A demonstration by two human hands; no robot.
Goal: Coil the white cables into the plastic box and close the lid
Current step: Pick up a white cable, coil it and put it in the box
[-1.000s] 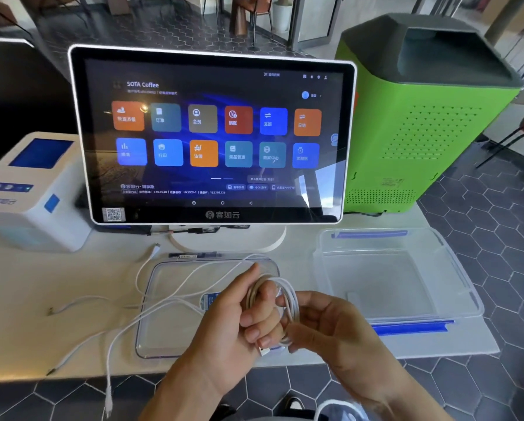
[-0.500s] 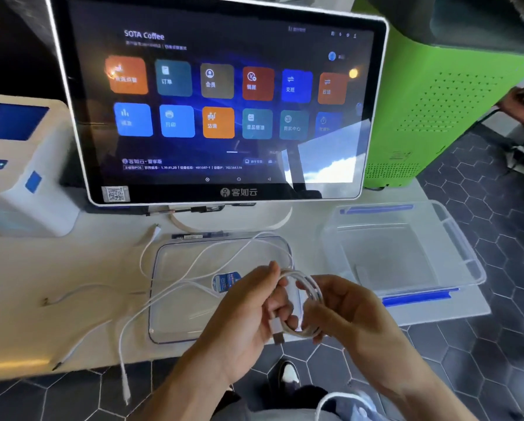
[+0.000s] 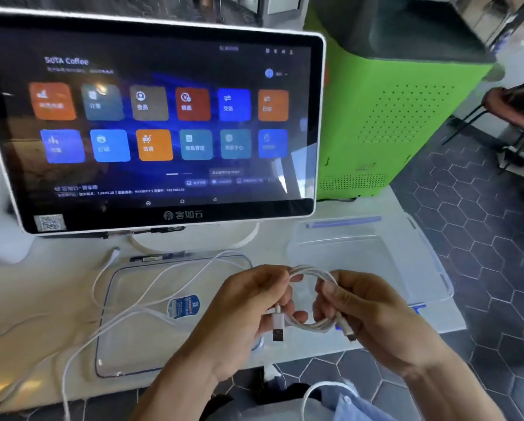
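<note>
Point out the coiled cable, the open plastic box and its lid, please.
coiled cable [image 3: 310,273]: head view, top arc of the loop between both hands.
plastic box [image 3: 355,238]: head view, far wall of the clear box.
lid [image 3: 127,329]: head view, bare clear panel left of the blue label.

White coiled cable [image 3: 310,299]; clear box [image 3: 367,259], blue clips; green perforated cabinet [image 3: 391,123]; dark hexagon-tiled floor [image 3: 479,268]

Left hand [image 3: 248,311] and right hand [image 3: 367,311] grip coiled white cable [image 3: 312,299] above table edge; clear lid [image 3: 139,329] below-left, box [image 3: 376,259] apparently empty.
</note>
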